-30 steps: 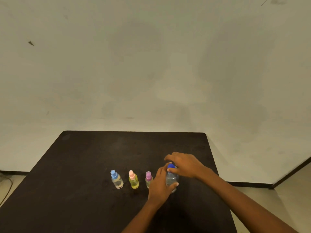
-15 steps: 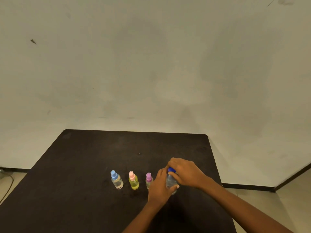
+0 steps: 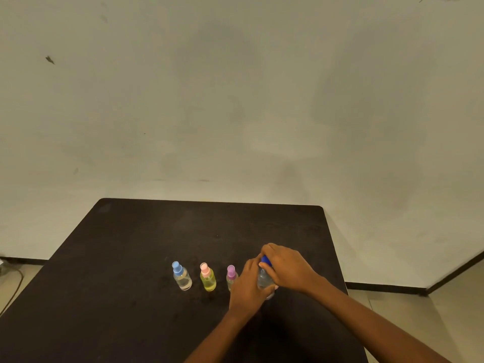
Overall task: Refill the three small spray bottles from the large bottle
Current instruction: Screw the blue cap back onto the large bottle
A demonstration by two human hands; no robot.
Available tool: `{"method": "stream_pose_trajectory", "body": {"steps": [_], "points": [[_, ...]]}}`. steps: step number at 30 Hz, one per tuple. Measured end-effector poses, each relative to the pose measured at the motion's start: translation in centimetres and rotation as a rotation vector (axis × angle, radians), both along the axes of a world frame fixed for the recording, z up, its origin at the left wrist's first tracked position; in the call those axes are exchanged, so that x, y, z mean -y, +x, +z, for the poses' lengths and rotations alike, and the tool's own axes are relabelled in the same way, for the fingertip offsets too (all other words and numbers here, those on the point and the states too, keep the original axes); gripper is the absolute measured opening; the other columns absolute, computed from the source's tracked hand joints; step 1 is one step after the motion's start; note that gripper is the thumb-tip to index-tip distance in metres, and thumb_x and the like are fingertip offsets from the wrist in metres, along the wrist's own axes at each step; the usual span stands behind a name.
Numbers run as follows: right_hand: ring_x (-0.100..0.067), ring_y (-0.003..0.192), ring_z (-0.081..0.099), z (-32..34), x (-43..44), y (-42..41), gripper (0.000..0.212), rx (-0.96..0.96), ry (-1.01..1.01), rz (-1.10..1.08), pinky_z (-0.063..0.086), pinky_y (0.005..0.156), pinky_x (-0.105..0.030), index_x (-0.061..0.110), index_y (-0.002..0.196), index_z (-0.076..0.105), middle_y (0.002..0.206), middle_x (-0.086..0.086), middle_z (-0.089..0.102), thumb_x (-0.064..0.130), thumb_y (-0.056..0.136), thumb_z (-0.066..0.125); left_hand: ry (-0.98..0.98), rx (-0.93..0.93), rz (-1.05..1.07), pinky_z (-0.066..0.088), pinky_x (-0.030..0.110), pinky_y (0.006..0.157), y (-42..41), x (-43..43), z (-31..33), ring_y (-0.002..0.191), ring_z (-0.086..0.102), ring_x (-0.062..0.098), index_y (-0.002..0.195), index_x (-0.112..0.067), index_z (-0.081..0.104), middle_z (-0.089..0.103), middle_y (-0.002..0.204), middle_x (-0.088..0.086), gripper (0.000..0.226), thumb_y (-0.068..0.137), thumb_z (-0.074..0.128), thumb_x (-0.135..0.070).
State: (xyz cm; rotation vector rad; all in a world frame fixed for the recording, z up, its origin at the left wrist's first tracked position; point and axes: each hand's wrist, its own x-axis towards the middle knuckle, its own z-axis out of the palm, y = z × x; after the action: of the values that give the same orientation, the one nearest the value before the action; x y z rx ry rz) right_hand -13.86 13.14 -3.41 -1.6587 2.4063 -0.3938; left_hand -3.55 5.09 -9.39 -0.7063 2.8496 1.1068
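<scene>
Two bare forearms enter from the near edge over a dark table (image 3: 125,258). The left hand (image 3: 247,289) wraps the body of the large clear bottle (image 3: 263,280), which stands upright right of centre on the table. The right hand (image 3: 286,268) lies over the top of that bottle, its fingers curled round the blue cap (image 3: 266,260).

Left of the large bottle, three small spray bottles stand upright in a row:
- purple-capped spray bottle (image 3: 231,276), just beside the left hand and partly hidden by it;
- pink-capped spray bottle (image 3: 207,278), holding yellow liquid;
- blue-capped spray bottle (image 3: 181,276), holding clear liquid, farthest left.

Beyond the far table edge rises a plain pale wall (image 3: 235,100). A cable (image 3: 13,286) lies on the floor at far left.
</scene>
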Motion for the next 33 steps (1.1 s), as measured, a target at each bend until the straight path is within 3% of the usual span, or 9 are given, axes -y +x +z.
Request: {"method": "stream_pose_trajectory", "body": {"steps": [2, 6, 12, 18, 23, 25, 28, 31, 33], "points": [[-0.016, 0.094, 0.056, -0.1, 0.1, 0.1, 0.028, -0.019, 0.006, -0.009, 0.046, 0.088, -0.033, 0.015, 0.109, 0.050, 0.109, -0.005, 0.058, 0.037, 0.094, 0.044, 0.012, 0.003, 0.021, 0.025, 0.030, 0.114, -0.1, 0.0, 0.0, 0.129, 0.042, 0.010, 0.135, -0.019, 0.041, 0.047, 0.137, -0.001, 0.085, 0.074, 0.030, -0.077], [-0.016, 0.100, 0.056, -0.4, 0.3, 0.3, 0.032, -0.060, 0.028, -0.045, 0.046, 0.090, -0.031, 0.016, 0.114, 0.047, 0.114, -0.003, 0.058, 0.040, 0.092, 0.046, 0.010, 0.048, 0.031, 0.026, 0.025, 0.112, -0.2, 0.2, 0.0, 0.128, 0.043, 0.010, 0.136, -0.018, 0.039, 0.047, 0.138, -0.001, 0.050, 0.091, 0.054, -0.035], [-0.017, 0.095, 0.058, -1.2, 0.3, 0.8, 0.027, -0.109, -0.073, -0.098, 0.049, 0.083, -0.033, 0.018, 0.109, 0.050, 0.108, -0.002, 0.059, 0.039, 0.093, 0.044, -0.036, -0.037, 0.048, 0.032, 0.024, 0.109, 0.0, 0.2, -0.4, 0.122, 0.048, 0.007, 0.130, -0.020, 0.046, 0.052, 0.132, -0.003, 0.046, 0.088, 0.058, -0.035], [-0.007, 0.050, 0.058, -1.9, 0.4, 1.3, 0.019, -0.239, -0.228, -0.104, 0.042, 0.042, -0.018, 0.023, 0.078, 0.057, 0.065, 0.006, 0.060, 0.030, 0.070, 0.073, -0.066, -0.078, 0.064, 0.030, 0.010, 0.095, 0.1, 0.2, -0.4, 0.120, 0.048, 0.005, 0.131, -0.020, 0.044, 0.049, 0.132, -0.004, 0.053, 0.084, 0.062, -0.038], [-0.005, 0.045, 0.056, -2.1, 0.6, 1.5, 0.033, -0.273, -0.246, -0.116, 0.042, 0.041, -0.014, 0.025, 0.071, 0.061, 0.059, 0.008, 0.060, 0.034, 0.051, 0.086, -0.075, 0.015, 0.001, 0.014, 0.013, 0.107, 0.0, 0.2, -0.7, 0.132, 0.036, 0.007, 0.140, -0.019, 0.032, 0.037, 0.145, -0.003, 0.054, 0.092, 0.051, -0.035], [-0.004, 0.044, 0.055, -2.2, 0.7, 1.6, 0.029, -0.257, -0.246, -0.139, 0.040, 0.041, -0.012, 0.026, 0.069, 0.061, 0.057, 0.008, 0.059, 0.035, 0.054, 0.084, -0.067, -0.022, 0.025, 0.024, 0.026, 0.114, 0.0, 0.2, -0.4, 0.131, 0.038, 0.011, 0.140, -0.016, 0.032, 0.039, 0.143, -0.001, 0.056, 0.090, 0.056, -0.028], [-0.003, 0.042, 0.049, -2.3, 1.0, 1.8, 0.010, -0.232, -0.320, -0.179, 0.036, 0.041, -0.012, 0.024, 0.066, 0.058, 0.054, 0.009, 0.055, 0.031, 0.072, 0.063, 0.011, -0.095, 0.123, 0.036, 0.026, 0.102, 0.2, 0.2, 0.1, 0.125, 0.045, 0.016, 0.138, -0.015, 0.032, 0.044, 0.137, 0.000, 0.064, 0.083, 0.066, -0.020], [-0.004, 0.042, 0.051, -2.7, 1.1, 2.0, 0.012, -0.199, -0.366, -0.214, 0.042, 0.041, -0.014, 0.022, 0.069, 0.060, 0.054, 0.006, 0.057, 0.029, 0.078, 0.056, -0.039, -0.054, 0.066, 0.033, 0.024, 0.108, 0.1, 0.0, -0.1, 0.128, 0.040, 0.011, 0.139, -0.016, 0.030, 0.041, 0.139, -0.004, 0.061, 0.087, 0.047, -0.042], [-0.005, 0.043, 0.052, -2.7, 1.1, 2.1, 0.008, -0.187, -0.341, -0.236, 0.044, 0.040, -0.015, 0.021, 0.072, 0.061, 0.055, 0.005, 0.059, 0.025, 0.075, 0.067, -0.066, -0.058, 0.044, 0.027, 0.016, 0.109, 0.1, 0.1, -0.4, 0.128, 0.040, 0.006, 0.137, -0.018, 0.034, 0.043, 0.140, -0.003, 0.063, 0.085, 0.033, -0.054]]}}
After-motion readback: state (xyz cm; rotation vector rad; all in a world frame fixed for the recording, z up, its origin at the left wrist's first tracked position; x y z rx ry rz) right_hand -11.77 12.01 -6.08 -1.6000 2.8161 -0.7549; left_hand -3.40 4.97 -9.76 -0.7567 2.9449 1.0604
